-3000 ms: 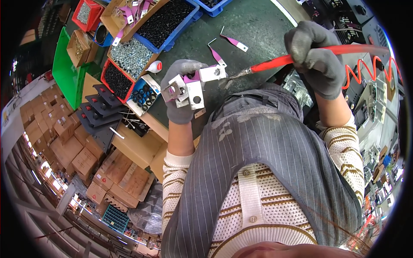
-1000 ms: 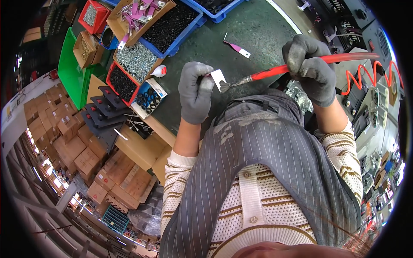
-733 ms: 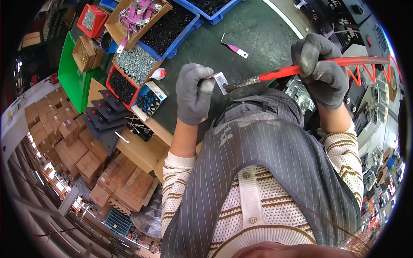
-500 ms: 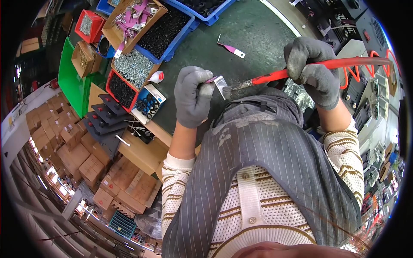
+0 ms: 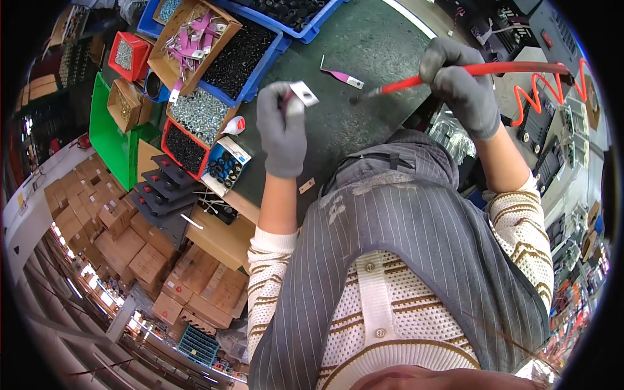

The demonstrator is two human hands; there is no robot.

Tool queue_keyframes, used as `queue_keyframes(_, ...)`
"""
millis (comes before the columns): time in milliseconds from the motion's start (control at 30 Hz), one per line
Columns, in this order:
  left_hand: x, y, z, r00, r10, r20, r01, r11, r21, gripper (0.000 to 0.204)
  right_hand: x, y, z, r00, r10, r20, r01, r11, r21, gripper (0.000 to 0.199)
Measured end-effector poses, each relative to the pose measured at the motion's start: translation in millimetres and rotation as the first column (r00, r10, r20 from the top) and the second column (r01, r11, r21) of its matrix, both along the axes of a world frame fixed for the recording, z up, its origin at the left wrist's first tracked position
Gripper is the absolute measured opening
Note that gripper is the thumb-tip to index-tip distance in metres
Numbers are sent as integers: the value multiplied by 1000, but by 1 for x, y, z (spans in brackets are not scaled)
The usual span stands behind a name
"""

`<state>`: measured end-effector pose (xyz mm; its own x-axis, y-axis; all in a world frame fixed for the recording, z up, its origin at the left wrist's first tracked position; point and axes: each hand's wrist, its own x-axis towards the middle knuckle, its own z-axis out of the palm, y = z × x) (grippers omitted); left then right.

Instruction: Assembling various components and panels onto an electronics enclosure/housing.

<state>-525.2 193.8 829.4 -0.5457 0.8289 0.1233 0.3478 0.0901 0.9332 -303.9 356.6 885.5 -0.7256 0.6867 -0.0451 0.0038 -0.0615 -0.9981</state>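
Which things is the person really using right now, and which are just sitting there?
In use:
- left hand holding a small metal plate
- right hand gripping the red tool, with its red coiled hose

Just lying about:
- pink-and-metal piece on the green table
- bin of screws
- cardboard box of pink parts
- green bin

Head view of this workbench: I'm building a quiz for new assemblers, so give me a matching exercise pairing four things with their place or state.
Things:
1. small metal plate
2. red driver tool
3. pink-and-metal piece
4. cardboard box

Places or states:
A. lying loose on the green mat
B. gripped in the right hand
C. filled with pink-and-metal parts
D. pinched in the left hand

Pairs: 1-D, 2-B, 3-A, 4-C
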Motion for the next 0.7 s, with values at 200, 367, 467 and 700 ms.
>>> queue_keyframes(200,-1,38,-92,1000,5,-7,-8,713,-701,52,3,6,-31,909,-405,98,417,880,-229,17)
queue_keyframes(367,11,70,-106,981,-60,-184,-115,585,-803,61,17,9,-47,930,-356,91,367,889,-273,21)
queue_keyframes(467,14,74,-117,974,-113,-197,-77,652,-754,51,9,2,-49,922,-385,48,383,884,-267,27)
queue_keyframes(700,17,34,-141,981,147,128,-75,891,-448,26,-11,-5,-37,961,-261,91,276,909,-311,31)
